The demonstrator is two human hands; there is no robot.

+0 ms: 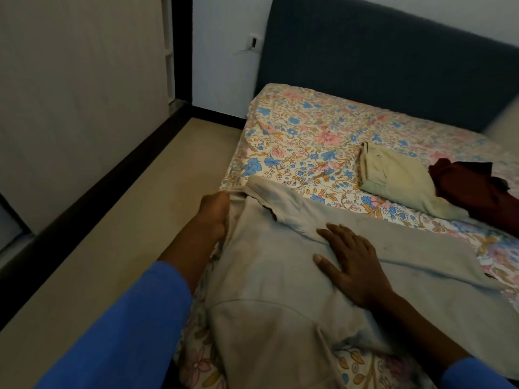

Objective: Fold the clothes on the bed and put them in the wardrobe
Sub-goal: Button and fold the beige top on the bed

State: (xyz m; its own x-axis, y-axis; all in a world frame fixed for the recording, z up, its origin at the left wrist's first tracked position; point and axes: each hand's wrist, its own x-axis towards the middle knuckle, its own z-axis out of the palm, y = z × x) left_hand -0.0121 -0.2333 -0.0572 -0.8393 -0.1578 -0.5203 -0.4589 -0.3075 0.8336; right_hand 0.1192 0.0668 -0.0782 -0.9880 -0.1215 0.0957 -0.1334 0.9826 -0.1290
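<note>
Grey shirt [266,276] spread on the bed [295,130]: left hand [214,217] grips its edge at nine o'clock, right hand [351,262] presses flat, fingers straight, at centre.

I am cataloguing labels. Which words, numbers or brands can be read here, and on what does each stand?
"AOB", small and uncertain: marked on the floral bedsheet, just beyond the collar of the beige shirt.
No other text is readable.
</note>
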